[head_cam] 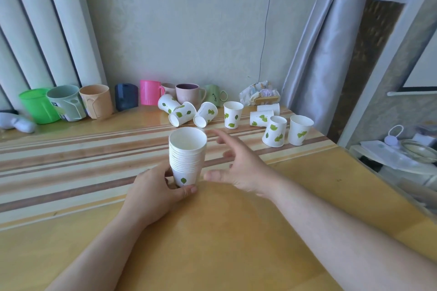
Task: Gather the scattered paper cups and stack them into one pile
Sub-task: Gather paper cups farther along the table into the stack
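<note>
The left hand [157, 192] pinches the white leaf-printed paper cup stack [187, 159] at its base, steadying it; the right hand [238, 168], fingers spread, hovers beside it toward the loose paper cups [233, 114] beyond.

Probably a home room: plastic mugs [94, 101] lined along a wallpapered wall [189, 30], a curtain [326, 42], a radiator [35, 30].

One stack [186, 160] of nested paper cups, its number past telling; eight loose paper cups: three lying at the left [167, 103] [182, 114] [205, 114], one upright [233, 114], two lying behind [261, 118] [268, 108], one tilted [274, 131], one upright [300, 130]; eight plastic mugs along the wall [94, 101]; two hands [153, 192] [241, 168].
</note>
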The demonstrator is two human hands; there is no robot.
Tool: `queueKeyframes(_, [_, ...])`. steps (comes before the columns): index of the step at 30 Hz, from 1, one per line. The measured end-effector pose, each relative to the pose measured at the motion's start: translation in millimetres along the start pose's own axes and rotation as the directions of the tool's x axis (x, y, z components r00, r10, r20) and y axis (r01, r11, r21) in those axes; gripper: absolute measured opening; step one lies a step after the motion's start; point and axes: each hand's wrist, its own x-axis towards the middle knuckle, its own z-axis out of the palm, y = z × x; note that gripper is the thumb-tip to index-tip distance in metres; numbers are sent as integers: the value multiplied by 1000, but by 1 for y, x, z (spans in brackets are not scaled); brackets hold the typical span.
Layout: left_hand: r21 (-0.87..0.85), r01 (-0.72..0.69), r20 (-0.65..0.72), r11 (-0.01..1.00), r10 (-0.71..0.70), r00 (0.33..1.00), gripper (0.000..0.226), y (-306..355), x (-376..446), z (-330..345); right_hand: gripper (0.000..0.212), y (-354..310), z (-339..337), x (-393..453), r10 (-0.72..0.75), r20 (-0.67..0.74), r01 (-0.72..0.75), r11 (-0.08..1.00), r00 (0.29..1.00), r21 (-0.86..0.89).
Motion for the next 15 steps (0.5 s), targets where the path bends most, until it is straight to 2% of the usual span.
queueKeyframes(2, [34, 32, -22, 999, -31, 999, 50, -4, 6, -4, 95, 19, -24, 10, 56, -112, -69, 991, 992, -118])
queueKeyframes(4, [35, 58, -29, 998, -57, 998, 51, -6, 10, -5, 82, 37, -53, 29, 104, -302, -179, 956, 948, -232])
queueKeyframes(7, [34, 48, -38, 998, -47, 998, 49, -8, 12, -1, 78, 59, -98, 57, 143, -470, -358, 840, 871, -408])
queueKeyframes(12, [48, 45, -46, 998, -43, 998, 51, -9, 12, 1, 88, 78, -131, 81, 213, -458, -469, 676, 863, -569])
queueKeyframes(15, [61, 38, -47, 997, -36, 998, 52, -9, 13, 1, 77, 86, -131, 87, 274, -424, -492, 642, 863, -588])
